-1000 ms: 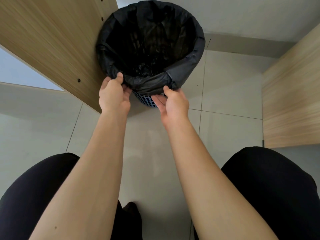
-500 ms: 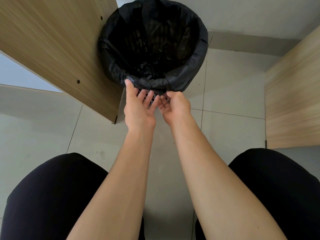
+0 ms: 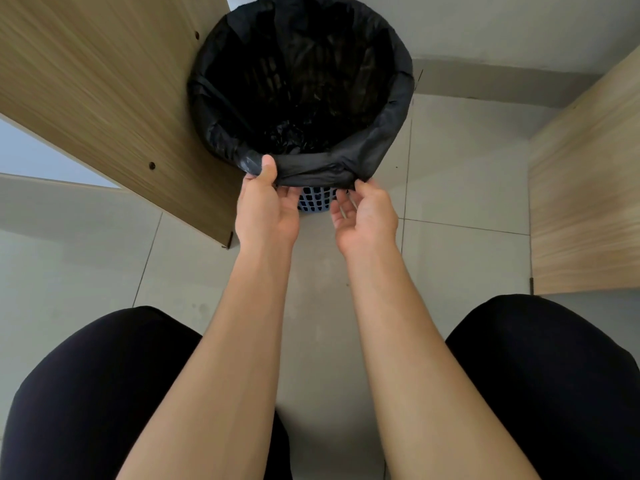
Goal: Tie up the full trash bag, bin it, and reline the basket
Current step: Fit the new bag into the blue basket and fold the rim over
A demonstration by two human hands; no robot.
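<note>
A black trash bag [image 3: 381, 140] lines a blue lattice basket [image 3: 316, 199] that stands on the floor at the top middle. The bag's edge is folded down over the rim. My left hand [image 3: 268, 207] pinches the folded edge at the near side, thumb on top and fingers underneath. My right hand [image 3: 367, 216] is palm up just under the fold's right part, with its fingertips touching the plastic and its fingers apart. Only a small patch of the basket shows below the bag, between my hands.
A wooden panel [image 3: 104, 98] slants down on the left, right against the basket. Another wooden panel [image 3: 588, 188] stands on the right. Pale floor tiles [image 3: 467, 188] lie around the basket. My two knees in black fill the bottom corners.
Both hands were together under the near rim half a second ago. They have spread apart along the fold, and my left thumb has come on top of the bag's edge.
</note>
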